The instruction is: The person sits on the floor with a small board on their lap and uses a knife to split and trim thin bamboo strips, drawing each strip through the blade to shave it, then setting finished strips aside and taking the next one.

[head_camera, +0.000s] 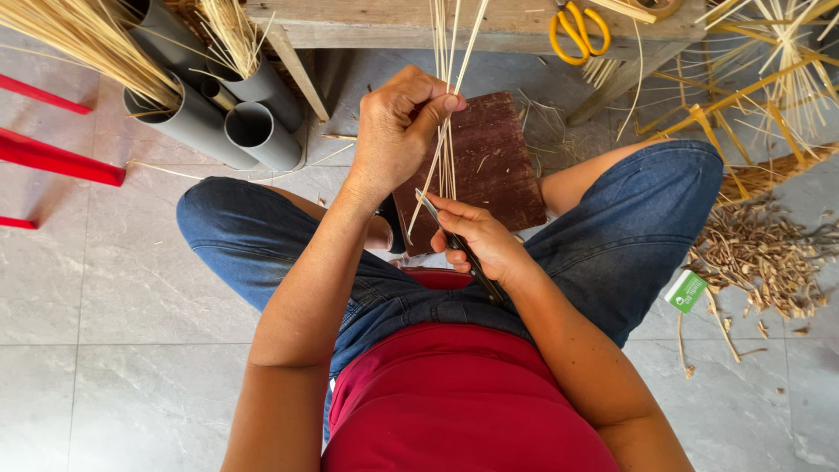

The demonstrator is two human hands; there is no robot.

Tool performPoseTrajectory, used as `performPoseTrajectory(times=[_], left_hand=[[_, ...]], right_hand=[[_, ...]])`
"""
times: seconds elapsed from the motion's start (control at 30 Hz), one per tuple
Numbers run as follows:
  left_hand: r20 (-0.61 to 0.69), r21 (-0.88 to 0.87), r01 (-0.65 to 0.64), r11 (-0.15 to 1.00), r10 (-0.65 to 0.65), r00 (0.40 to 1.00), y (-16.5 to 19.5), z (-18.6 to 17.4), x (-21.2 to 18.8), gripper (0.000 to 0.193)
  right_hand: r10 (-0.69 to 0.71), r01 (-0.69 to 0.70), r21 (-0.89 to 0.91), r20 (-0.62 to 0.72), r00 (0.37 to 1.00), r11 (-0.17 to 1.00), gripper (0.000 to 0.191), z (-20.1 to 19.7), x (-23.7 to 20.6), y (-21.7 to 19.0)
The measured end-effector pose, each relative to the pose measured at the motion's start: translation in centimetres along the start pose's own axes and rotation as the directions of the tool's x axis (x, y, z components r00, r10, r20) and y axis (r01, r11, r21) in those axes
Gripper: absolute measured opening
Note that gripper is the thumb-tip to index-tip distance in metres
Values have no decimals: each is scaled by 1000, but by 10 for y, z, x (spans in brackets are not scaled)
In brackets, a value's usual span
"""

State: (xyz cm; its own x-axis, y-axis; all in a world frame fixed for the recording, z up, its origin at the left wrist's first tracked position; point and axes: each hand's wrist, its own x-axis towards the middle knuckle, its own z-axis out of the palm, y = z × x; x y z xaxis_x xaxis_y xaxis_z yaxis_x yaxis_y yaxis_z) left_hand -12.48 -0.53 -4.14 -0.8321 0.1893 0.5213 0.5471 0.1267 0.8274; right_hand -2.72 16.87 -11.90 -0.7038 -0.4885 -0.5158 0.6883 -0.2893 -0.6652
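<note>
Between the person's knees, the left hand [398, 131] pinches a thin bundle of pale bamboo strips [447, 114] between thumb and fingers [437, 98], the strips running upright from the grip past the edge of the wooden desk [393, 26] above. Just below that grip, the right hand [481, 240] is clenched around the handle of a small knife [454, 245], its blade tip angled up and touching the lower ends of the strips. Behind both hands, a dark brown wooden board [498, 166] lies on the grey tiled floor [114, 288], the strips crossing in front of it. Up and to the left of the left hand, grey plastic pipes [232, 122] lean together, some holding more pale slivers. Up and to the right of the fingers, yellow-handled scissors [578, 31] rest on the desk. Well to the right of the right hand, a heap of brown shavings [760, 253] covers the floor, with a small green-and-white packet [686, 291] at its near edge.
</note>
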Motion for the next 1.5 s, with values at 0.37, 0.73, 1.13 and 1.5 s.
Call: performPoseTrajectory(times=[0.37, 0.73, 1.13, 1.5], left_hand=[[-40, 9, 36, 999, -36, 999, -2, -3, -1, 4], [-71, -2, 76, 997, -76, 995, -3, -3, -1, 7], [-228, -187, -32, 982, -12, 974, 9, -102, 63, 19], [33, -362, 439, 822, -460, 887, -92, -39, 14, 11]], right_hand=[[35, -35, -5, 9, 999, 999, 52, 2, 5, 4], [68, -69, -16, -24, 997, 998, 52, -9, 19, 18], [-1, 1, 8, -112, 994, 1000, 41, -42, 33, 45], [-397, 349, -221, -230, 889, 911, 32, -40, 7, -14]])
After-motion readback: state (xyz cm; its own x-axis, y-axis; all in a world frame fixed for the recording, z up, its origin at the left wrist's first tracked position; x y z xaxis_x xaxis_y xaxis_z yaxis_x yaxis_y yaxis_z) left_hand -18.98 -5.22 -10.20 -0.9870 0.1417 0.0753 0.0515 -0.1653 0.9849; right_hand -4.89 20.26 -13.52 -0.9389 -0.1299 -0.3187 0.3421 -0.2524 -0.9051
